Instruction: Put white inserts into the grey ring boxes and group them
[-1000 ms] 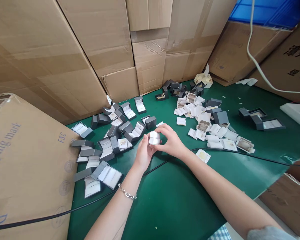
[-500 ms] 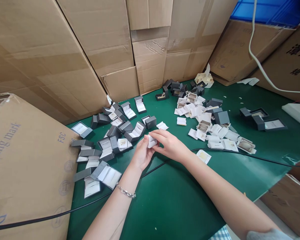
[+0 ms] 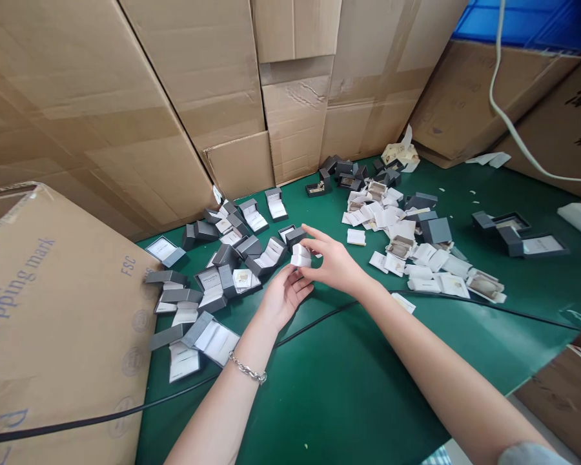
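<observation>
A small white ring-box insert [image 3: 301,256] is pinched between the thumb and fingers of my right hand [image 3: 336,263]. Just below it, my left hand [image 3: 281,298] lies palm up with its fingers loosely apart, the thumb close under the insert; whether it touches cannot be seen. Behind the insert stands a dark grey jewellery box [image 3: 296,237], partly covered by my right fingers. Several opened grey boxes with white linings, such as one grey box [image 3: 270,255], spread to the left of my hands.
White inserts and cards [image 3: 387,216] are heaped at the right on the green table [image 3: 329,374]. More dark boxes [image 3: 532,240] lie farther right. A black cable [image 3: 319,318] crosses under my forearms. Cardboard cartons [image 3: 295,116] wall off the back; another carton [image 3: 77,310] stands left.
The insert has passed from both hands into my right hand alone and is slightly higher. My left fingers have loosened and dropped a little below it. The view has shifted slightly.
</observation>
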A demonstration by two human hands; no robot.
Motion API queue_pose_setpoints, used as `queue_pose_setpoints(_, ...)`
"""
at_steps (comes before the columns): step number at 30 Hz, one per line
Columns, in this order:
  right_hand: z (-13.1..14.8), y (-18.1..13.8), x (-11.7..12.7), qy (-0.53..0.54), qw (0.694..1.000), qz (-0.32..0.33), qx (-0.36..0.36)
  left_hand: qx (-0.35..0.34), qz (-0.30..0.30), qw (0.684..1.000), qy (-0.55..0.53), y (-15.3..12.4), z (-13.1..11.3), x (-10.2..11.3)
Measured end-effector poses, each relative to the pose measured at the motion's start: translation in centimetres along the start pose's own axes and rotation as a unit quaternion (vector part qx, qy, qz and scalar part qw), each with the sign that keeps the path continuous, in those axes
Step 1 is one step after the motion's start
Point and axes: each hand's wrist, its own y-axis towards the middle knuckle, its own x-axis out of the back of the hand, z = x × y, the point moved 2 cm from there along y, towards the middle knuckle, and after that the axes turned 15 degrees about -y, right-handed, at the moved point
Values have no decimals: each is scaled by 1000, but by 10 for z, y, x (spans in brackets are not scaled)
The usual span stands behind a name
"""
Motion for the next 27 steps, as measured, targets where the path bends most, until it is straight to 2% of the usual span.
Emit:
queue_pose_setpoints(4, 2, 27, 9, -46, 995, 82, 14, 3, -2, 1000, -5, 1, -1, 0)
queue_pose_setpoints(7, 3, 33, 12, -73, 989, 129, 21, 7, -2, 1000, -10, 1, -2, -2)
queue_pose_setpoints(12, -6, 5, 8, -49, 984, 171, -29, -4, -28, 999, 26, -1, 1, -7)
queue_pose_setpoints(15, -17, -15, 3, 38, 976, 200, -81, -35, -19, 993, 113, -4, 6, -9)
queue_pose_setpoints(17, -23, -22, 1, 104, 965, 215, -109, -51, -5, 978, 204, -5, 9, -9)
queue_pose_setpoints(20, -29, -25, -1, 187, 945, 235, -133, -93, 6, 927, 363, -8, 11, -7)
queue_pose_setpoints(23, -31, -24, -2, 241, 937, 205, -146, -192, 4, 857, 478, -11, 10, -6)
queue_pose_setpoints(25, -32, -23, -3, 233, 951, 132, -154, -255, 6, 795, 550, -13, 11, -7)
queue_pose_setpoints(27, -34, -23, -3, 176, 972, 29, -156, -287, 15, 731, 619, -16, 13, -8)
